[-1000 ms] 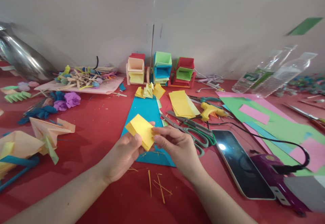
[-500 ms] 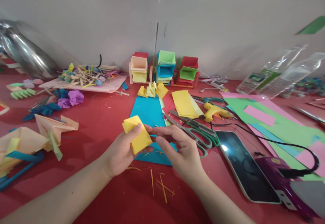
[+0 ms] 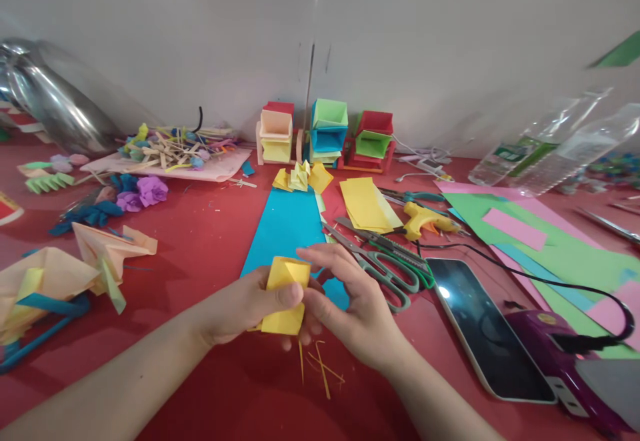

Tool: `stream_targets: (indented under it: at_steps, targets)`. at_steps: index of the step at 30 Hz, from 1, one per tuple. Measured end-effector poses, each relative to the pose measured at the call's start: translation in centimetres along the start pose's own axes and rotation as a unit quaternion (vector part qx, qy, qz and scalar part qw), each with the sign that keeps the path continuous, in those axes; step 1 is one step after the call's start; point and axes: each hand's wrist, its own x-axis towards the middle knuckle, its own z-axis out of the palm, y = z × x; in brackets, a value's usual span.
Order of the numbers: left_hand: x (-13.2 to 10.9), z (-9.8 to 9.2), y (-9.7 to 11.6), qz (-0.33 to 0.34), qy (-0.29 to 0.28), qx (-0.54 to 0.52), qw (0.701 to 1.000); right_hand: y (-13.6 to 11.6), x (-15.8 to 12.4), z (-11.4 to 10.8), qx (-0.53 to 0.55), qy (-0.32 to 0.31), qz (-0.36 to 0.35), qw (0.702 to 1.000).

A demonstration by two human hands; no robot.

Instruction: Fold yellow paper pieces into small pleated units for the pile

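My left hand [image 3: 240, 304] grips a small folded yellow paper [image 3: 286, 317], thumb pressed on its front face and fingers behind it. The piece stands nearly upright, its creased upper flap facing me. At its right edge is my right hand [image 3: 350, 301], index finger and thumb apart. The index fingertip lies by the top right corner and the thumb tip by the side; firm contact cannot be made out. Beneath and behind the hands lies a blue paper sheet [image 3: 290, 217]. Thin yellow paper strips [image 3: 324, 374] are scattered on the red table in front.
Right of my hands lie scissors [image 3: 385, 271], a box cutter [image 3: 395, 247], a yellow glue gun [image 3: 425, 221] and a phone [image 3: 487, 327]. Yellow sheets [image 3: 367, 204] and folded yellow pieces [image 3: 300, 177] are behind. Paper boxes [image 3: 329, 139] stand by the wall; folded peach paper [image 3: 115, 247] lies left.
The yellow paper has been lowered toward me and turned more upright in my left hand. My right index finger and thumb have come to its right edge.
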Motion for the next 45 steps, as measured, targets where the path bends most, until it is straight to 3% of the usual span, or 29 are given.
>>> stream_targets:
  at_steps: [2,4,9,13,16,20,26,29,33,37,41,45]
  targets:
    - [-0.1,0.0,-0.1,-0.001,-0.031,-0.01,0.999,0.0,0.1,0.1,0.011,-0.006,0.02,1.0]
    - [0.0,0.1,-0.1,0.006,-0.016,-0.03,0.999,0.3,0.3,0.1,0.028,0.017,0.048,0.998]
    - [0.6,-0.1,0.3,0.048,0.078,-0.063,0.994,1.6,0.8,-0.1,0.082,0.118,0.128,0.981]
    - [0.9,-0.2,0.2,0.088,0.177,-0.007,0.98,2.3,1.0,-0.4,0.119,0.154,0.176,0.965]
    - [1.0,-0.2,0.0,0.08,0.218,0.042,0.972,2.3,1.0,-0.4,0.123,0.156,0.18,0.963]
    - [1.1,-0.7,0.1,0.094,0.245,0.102,0.96,2.0,0.7,-0.3,0.089,0.134,0.126,0.979]
    - [0.9,-1.7,1.0,0.119,0.248,0.156,0.949,1.1,0.5,-0.9,0.109,0.114,0.065,0.985]
    - [0.5,-1.7,1.4,0.115,0.24,0.238,0.934,1.1,0.7,-1.2,0.161,0.147,0.088,0.972]
    - [0.1,-1.1,1.4,0.096,0.201,0.345,0.912,1.3,0.9,-1.2,0.114,0.138,0.147,0.973]
    - [0.3,-0.8,0.9,0.072,0.181,0.289,0.937,1.7,0.8,-0.7,0.1,0.08,0.221,0.967]
    - [0.6,-0.7,0.5,0.071,0.161,0.156,0.972,2.0,0.8,-0.6,0.095,0.114,0.22,0.964]
    - [0.7,-0.4,0.6,0.071,0.203,0.148,0.965,2.0,0.9,-0.7,0.075,0.128,0.206,0.967]
